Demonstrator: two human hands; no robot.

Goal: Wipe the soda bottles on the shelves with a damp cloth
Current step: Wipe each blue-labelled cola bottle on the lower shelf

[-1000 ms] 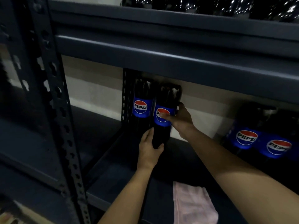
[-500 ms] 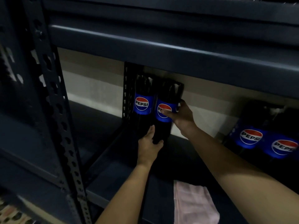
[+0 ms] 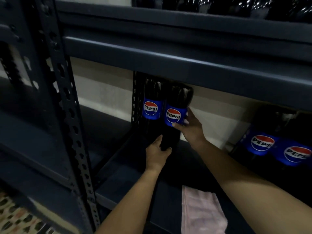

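Observation:
Two dark soda bottles with blue Pepsi labels stand at the back left corner of the lower shelf. My right hand (image 3: 191, 128) grips the right one (image 3: 174, 115) at its label, thumb in front. My left hand (image 3: 157, 153) holds the same bottle low down near its base. The other bottle (image 3: 151, 108) stands touching it on the left. A pale pink cloth (image 3: 201, 211) lies flat on the shelf board near its front edge, between my forearms, with no hand on it.
Two more Pepsi bottles (image 3: 261, 142) stand at the right of the same shelf. A dark steel beam (image 3: 168, 65) of the shelf above hangs low over the bottle tops. A perforated upright post (image 3: 67, 115) stands at the left. More bottles show on the upper shelf.
The held bottle has settled a little lower and farther back beside its neighbour. My right thumb has slid from the label's middle to its lower edge. The view has shifted slightly.

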